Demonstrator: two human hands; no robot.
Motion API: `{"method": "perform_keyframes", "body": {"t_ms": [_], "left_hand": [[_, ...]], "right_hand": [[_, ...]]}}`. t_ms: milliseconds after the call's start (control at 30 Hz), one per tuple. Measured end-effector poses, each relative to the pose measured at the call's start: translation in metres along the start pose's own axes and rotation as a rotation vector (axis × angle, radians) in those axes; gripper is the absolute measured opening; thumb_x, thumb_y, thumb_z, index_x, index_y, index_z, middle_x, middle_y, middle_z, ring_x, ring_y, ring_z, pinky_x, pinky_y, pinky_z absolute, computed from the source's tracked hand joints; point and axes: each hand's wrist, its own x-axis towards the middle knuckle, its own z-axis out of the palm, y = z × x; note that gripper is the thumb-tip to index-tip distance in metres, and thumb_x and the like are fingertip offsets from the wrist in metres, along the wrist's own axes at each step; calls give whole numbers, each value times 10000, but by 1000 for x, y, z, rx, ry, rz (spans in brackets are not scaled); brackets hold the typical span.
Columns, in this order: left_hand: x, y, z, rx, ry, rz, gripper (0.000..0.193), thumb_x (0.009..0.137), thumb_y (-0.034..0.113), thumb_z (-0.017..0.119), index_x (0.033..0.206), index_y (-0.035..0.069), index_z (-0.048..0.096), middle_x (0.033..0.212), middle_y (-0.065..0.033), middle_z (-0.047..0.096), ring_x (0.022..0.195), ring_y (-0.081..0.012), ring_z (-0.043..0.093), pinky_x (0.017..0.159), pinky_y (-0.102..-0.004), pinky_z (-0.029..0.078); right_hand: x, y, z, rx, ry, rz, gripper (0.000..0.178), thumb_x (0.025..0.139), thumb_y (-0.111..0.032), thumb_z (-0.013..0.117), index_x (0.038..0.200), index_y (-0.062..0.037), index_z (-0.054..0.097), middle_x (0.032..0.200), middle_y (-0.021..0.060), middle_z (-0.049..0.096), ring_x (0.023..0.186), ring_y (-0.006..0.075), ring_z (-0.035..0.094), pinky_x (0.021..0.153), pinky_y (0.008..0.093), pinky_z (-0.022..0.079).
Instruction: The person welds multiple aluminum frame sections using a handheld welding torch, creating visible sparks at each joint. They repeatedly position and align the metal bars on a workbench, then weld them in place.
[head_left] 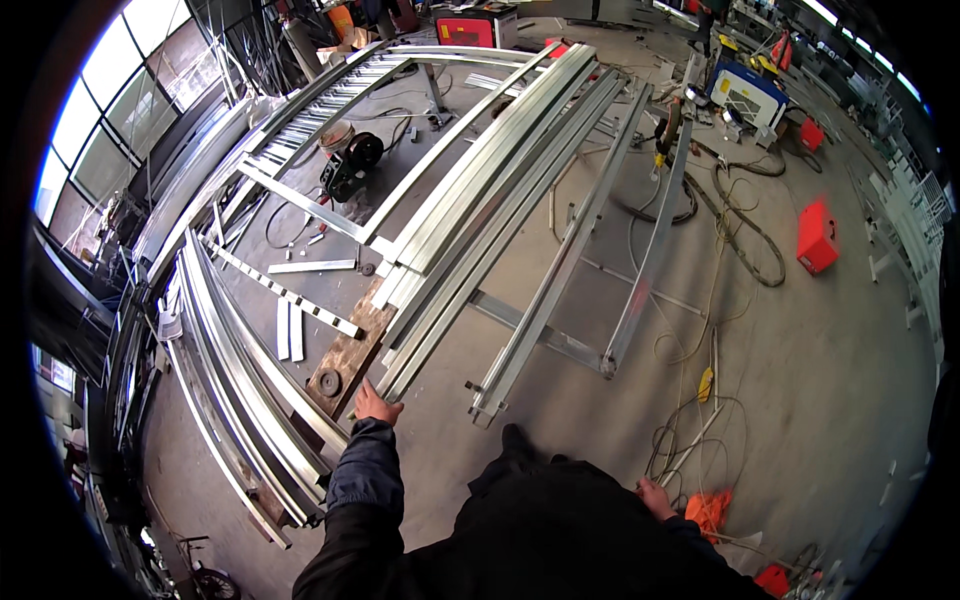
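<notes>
Grey floor (800, 390); left hand (376, 404) (contact unclear) by rails (503, 222).

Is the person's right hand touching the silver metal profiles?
No, the right hand is low in the view, well apart from the silver metal profiles, while the left hand is at their near ends.

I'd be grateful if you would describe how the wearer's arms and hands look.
The left hand and right hand are without gloves. The left sleeve is dark navy over the forearm and black higher up; the right sleeve also looks dark. No markings can be made out.
</notes>
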Motion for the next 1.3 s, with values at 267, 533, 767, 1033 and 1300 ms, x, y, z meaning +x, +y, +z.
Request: {"method": "perform_keyframes", "body": {"t_ms": [267,533,767,1033,1300], "left_hand": [[27,8,17,104,-133,-31,939,700,509,944,1417,47,551,1410,-151,609,1388,-367,554,1213,-641,351],[-10,18,33,69,-62,178,856,737,409,910,1441,82,550,1307,-141,629,1274,-367,598,1082,-538,466],[-14,40,43,65,-51,203,987,753,262,848,1623,114,404,1368,-151,611,1279,-385,599,1074,-546,490],[-32,97,49,-224,261,30,585,855,200,777,1393,19,640,1379,-216,635,1302,-430,589,1105,-505,487],[-21,228,18,-415,378,201,461,891,166,754,1329,48,673,1318,-191,655,1266,-415,613,1082,-477,507]], "right_hand": [[12,-75,16,5,-3,-17,527,1110,-494,585,1316,-12,634,1102,131,727,865,201,716,746,345,576],[15,-114,26,-85,-7,38,514,1117,-455,580,1309,15,654,1167,159,719,970,231,723,839,393,586],[48,-147,2,-95,-134,-7,458,1109,-446,615,1262,-17,659,1031,47,668,824,137,642,680,298,518],[96,-174,-94,-59,-60,-44,440,1110,-452,622,1244,-34,656,984,50,664,809,146,654,661,308,509],[128,-197,-153,-85,-81,-11,377,1121,-394,608,1212,-31,654,965,53,666,770,160,662,635,304,513]]}}
